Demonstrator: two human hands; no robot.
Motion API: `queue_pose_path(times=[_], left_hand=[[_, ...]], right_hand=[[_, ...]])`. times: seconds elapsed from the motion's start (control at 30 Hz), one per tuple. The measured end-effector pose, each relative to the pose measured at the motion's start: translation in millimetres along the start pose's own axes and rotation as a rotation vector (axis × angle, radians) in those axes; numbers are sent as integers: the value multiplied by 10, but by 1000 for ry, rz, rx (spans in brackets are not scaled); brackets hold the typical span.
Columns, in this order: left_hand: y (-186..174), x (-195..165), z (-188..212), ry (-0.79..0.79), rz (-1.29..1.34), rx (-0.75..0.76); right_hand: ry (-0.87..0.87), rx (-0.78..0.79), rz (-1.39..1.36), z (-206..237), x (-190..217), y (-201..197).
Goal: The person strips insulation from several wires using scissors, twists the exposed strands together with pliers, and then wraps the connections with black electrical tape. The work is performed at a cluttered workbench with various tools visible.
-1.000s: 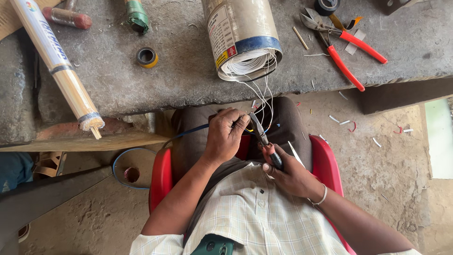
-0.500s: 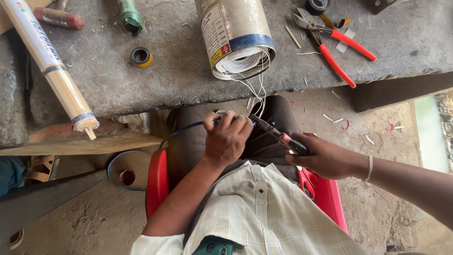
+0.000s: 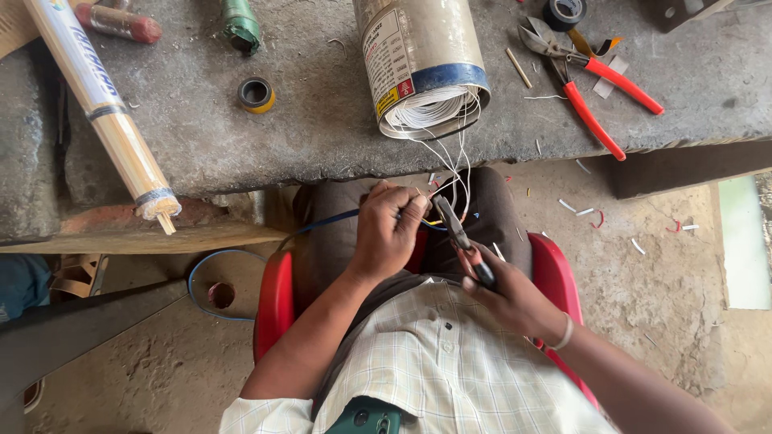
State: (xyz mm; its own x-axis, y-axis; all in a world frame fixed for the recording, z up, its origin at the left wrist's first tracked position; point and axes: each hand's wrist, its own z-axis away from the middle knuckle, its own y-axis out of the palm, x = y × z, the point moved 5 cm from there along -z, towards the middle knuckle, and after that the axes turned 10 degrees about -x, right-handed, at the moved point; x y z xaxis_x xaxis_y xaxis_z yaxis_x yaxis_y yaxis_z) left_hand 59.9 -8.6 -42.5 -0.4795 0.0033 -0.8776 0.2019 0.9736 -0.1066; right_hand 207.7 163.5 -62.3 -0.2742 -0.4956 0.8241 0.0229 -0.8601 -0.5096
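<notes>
I see my hands hemmed in at my lap: the bench edge point(image 3: 482, 165) lies just ahead, white wires point(image 3: 454, 161) hang down between, red chair sides point(image 3: 277, 293) flank me. Open floor point(image 3: 659, 265) lies rightward.

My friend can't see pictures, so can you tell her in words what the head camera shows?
A seated person's left hand pinches thin wires while the right hand holds a small dark-handled tool against them. The white wires run up to a metal cylinder lying on a grey workbench, near red-handled pliers and a tape roll.
</notes>
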Motion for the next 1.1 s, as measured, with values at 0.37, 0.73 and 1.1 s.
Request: queue_pose_path(times=[0.37,0.73,1.1], left_hand=[[134,466,146,-624,771,107],[55,311,86,-436,359,119],[83,-388,222,565,-645,48]], right_hand=[[-129,-114,-19,-314,72,246],[-119,-192,163,-272,13,234],[466,218,260,169,316,-476]])
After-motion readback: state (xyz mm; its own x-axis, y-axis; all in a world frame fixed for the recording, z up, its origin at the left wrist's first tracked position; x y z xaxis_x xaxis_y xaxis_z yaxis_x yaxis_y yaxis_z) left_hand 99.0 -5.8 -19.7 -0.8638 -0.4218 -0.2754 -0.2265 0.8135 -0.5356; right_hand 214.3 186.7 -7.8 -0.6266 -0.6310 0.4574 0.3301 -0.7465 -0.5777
